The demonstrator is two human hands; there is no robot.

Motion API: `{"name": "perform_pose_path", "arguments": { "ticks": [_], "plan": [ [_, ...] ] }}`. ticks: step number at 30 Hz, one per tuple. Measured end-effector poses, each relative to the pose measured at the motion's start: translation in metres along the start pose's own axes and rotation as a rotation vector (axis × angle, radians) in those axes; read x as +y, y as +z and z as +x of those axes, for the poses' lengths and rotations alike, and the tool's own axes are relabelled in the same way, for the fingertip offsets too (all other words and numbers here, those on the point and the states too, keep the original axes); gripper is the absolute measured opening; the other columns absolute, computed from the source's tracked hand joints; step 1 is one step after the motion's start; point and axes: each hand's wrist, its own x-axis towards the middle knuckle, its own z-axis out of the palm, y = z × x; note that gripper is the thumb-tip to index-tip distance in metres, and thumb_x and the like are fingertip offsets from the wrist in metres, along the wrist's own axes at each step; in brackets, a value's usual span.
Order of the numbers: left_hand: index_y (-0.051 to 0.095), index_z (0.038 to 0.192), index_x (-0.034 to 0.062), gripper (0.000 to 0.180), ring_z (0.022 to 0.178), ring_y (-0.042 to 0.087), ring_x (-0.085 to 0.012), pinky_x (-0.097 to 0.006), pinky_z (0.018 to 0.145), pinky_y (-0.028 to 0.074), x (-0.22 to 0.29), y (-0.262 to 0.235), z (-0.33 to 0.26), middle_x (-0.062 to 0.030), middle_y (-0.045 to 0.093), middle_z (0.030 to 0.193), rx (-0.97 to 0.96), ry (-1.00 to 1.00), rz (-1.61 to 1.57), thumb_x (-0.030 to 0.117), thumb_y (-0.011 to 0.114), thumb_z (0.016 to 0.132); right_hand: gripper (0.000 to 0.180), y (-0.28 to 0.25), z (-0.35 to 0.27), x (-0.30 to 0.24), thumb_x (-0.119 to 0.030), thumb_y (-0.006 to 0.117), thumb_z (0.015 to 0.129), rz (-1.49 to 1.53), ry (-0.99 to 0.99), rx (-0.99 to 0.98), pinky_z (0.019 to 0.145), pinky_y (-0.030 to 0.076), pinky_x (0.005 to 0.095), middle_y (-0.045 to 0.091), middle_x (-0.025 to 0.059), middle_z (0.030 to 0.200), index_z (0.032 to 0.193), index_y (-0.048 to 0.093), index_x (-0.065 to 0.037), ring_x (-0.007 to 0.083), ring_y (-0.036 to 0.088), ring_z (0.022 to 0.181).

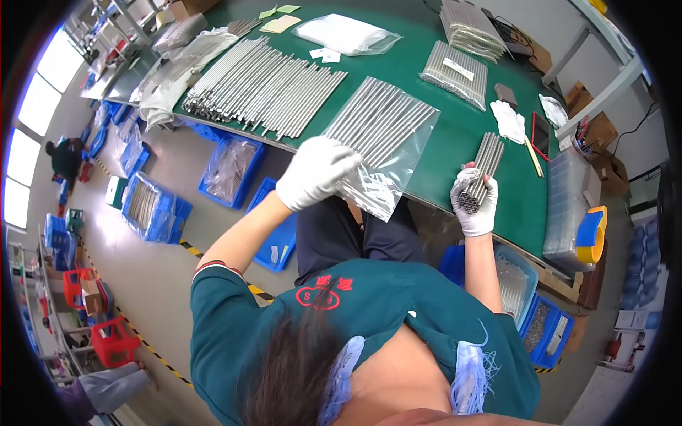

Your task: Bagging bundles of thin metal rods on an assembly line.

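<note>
My left hand (317, 172), in a white glove, is closed on the near left edge of a clear plastic bag (419, 142). A flat row of metal rods (380, 117) lies side by side in the bag, whose crumpled near end hangs over the table edge. Wrapped around a bundle of metal rods (489, 156), my right hand (474, 206) wears a white glove with bare fingertips showing. The bundle slants away over the table, its near ends gathered in the palm. A wide row of loose metal rods (263, 85) lies to the left of the bag.
On the green table (455, 128) are bagged rods (455, 74), a white plastic package (344, 34), white gloves (508, 121) and a red-edged tablet (540, 135). A yellow-and-blue tape roll (591, 234) is at right. Blue bins (231, 170) stand on the floor; a person (65, 157) is far left.
</note>
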Motion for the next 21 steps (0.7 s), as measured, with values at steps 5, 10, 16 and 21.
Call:
{"name": "perform_pose_path", "arguments": {
  "ticks": [5,10,16,21],
  "plan": [
    [0.049,0.065,0.0157,0.014,0.049,0.049,-0.0203,-0.034,0.05,0.036,0.048,0.048,0.037,0.0004,0.049,0.059,-0.127,0.106,-0.164,0.022,0.061,0.068,0.031,0.005,0.001,0.004,-0.007,0.062,0.073,0.001,-0.019,-0.001,0.079,0.049,0.0351,0.056,0.0028,0.082,0.102,0.05,-0.003,0.0157,0.058,0.079],
    [0.055,0.061,0.0145,0.011,0.064,0.056,-0.0215,-0.036,0.054,0.039,0.079,0.071,0.094,-0.0031,0.053,0.064,0.004,-0.006,-0.008,0.021,0.057,0.069,0.031,0.002,0.004,0.001,-0.009,0.061,0.075,-0.049,-0.022,-0.053,0.076,0.049,0.033,0.054,0.0023,0.081,0.102,0.049,-0.003,0.0149,0.056,0.075],
    [0.061,0.075,0.0107,0.012,0.062,0.059,-0.0273,-0.039,0.057,0.046,0.068,0.067,0.075,-0.0103,0.057,0.068,0.02,-0.129,-0.065,0.019,0.061,0.067,0.044,-0.002,-0.037,-0.002,-0.014,0.066,0.074,-0.441,0.162,-0.151,0.063,0.048,0.0314,0.046,-0.0019,0.077,0.111,0.043,-0.006,0.0103,0.049,0.065],
    [0.067,0.079,0.0141,0.018,0.065,0.061,-0.025,-0.037,0.059,0.048,0.036,0.04,0.046,-0.0068,0.061,0.068,-0.206,-0.27,-0.044,0.03,0.059,0.079,0.06,0.028,-0.096,0.029,-0.019,0.076,0.062,-0.939,0.381,0.053,0.054,0.051,0.0342,0.051,0.0058,0.069,0.109,0.044,-0.002,0.0167,0.055,0.058]
  ]
}}
